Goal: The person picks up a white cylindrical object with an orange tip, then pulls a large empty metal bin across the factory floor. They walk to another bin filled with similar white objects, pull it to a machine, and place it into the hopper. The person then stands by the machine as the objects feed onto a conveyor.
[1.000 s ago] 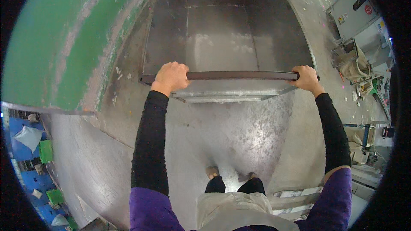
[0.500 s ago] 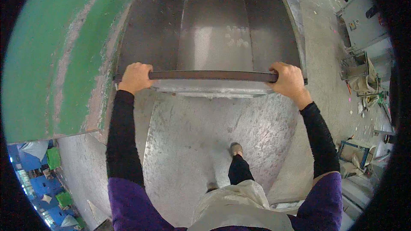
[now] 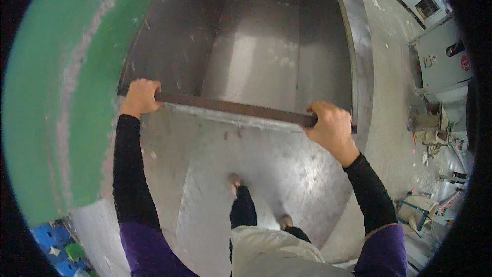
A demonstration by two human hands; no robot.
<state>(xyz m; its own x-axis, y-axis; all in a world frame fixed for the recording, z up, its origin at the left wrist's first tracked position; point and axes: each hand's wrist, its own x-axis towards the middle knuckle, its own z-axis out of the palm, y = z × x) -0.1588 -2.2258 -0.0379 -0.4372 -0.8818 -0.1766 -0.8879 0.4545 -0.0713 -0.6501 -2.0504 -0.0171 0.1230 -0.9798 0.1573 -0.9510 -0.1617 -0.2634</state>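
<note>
A large, deep metal bin with bare inner walls stands in front of me. Along its near rim runs a brown metal bar. My left hand is wrapped round the bar near its left end, and my right hand grips it near the right corner. Both arms reach forward, and the bar slants, its left end farther from me than its right. Nothing shows on the part of the bin's floor that I can see. The fingertips are partly hidden behind the bar.
To the left lies a green surface with worn grey stripes. Grey metal sheeting covers the floor under my feet. At right stand white cabinets and a small framed cart. Blue crates sit at lower left.
The bar has turned from level to slanted, its right end now nearer me. My left foot has stepped forward and my right foot is now behind. Both hands have kept their grip.
</note>
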